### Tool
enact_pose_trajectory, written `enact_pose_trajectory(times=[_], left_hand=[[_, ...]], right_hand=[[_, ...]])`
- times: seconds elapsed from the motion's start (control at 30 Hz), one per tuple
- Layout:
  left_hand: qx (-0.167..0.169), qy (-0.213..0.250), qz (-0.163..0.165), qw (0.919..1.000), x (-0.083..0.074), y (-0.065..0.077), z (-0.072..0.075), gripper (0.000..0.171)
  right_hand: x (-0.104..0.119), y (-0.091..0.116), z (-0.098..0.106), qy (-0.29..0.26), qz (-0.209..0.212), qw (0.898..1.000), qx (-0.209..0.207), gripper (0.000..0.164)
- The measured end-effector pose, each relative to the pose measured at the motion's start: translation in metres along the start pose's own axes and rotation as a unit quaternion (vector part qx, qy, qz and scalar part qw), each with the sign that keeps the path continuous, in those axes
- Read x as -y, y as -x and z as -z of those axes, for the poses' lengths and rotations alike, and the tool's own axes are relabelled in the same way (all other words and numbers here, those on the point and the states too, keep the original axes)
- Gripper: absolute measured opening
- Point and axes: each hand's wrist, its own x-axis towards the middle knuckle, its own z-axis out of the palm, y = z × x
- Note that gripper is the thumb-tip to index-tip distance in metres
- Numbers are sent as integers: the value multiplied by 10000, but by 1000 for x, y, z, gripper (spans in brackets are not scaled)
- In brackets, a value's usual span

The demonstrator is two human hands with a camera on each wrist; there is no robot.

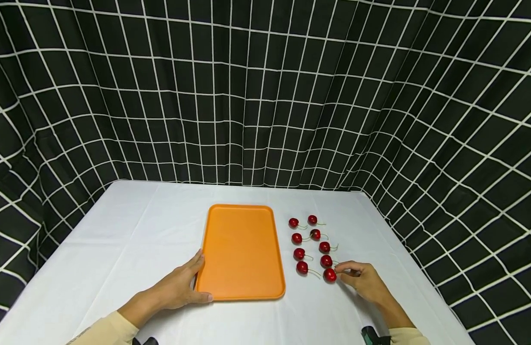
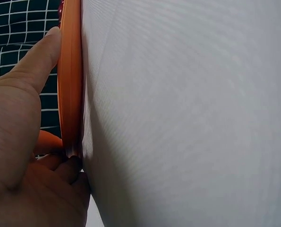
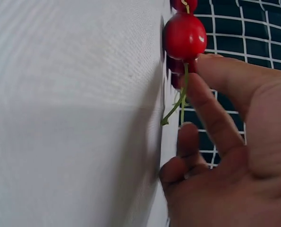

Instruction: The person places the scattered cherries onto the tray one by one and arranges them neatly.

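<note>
An orange tray (image 1: pixel 243 251) lies flat in the middle of the table. My left hand (image 1: pixel 183 280) holds its near left corner, thumb along the near edge and fingers against the left side; in the left wrist view the thumb (image 2: pixel 43 54) lies on the tray's rim (image 2: pixel 70 80). Right of the tray, several red cherries with green stems stand in two rough columns. At the closest cherry (image 1: pixel 330 275) is my right hand (image 1: pixel 365 281), thumb and index fingertips right at its stem side. That cherry (image 3: pixel 185 37) hides part of the contact, so I cannot tell whether they pinch it.
More cherries run toward the back, such as the farthest cherry (image 1: pixel 312 220) and a cherry (image 1: pixel 301 268) beside the tray. A white cloth (image 1: pixel 162 215) covers the table. Black curtains with a white grid (image 1: pixel 265 96) rise behind and at both sides.
</note>
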Motion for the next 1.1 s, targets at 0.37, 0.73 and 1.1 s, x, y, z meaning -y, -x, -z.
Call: enact_pose_trajectory(times=[0.37, 0.73, 1.1], left_hand=[[-39, 31, 89, 9999, -1, 1, 1, 114], [-42, -55, 101, 9999, 2, 0, 2, 114], [32, 105, 60, 9999, 0, 2, 4, 115]], right_hand=[[2, -1, -2, 217, -121, 9997, -19, 12], [41, -23, 6, 228, 245, 9990, -288, 7], [90, -71, -19, -203, 258, 9992, -243, 11]])
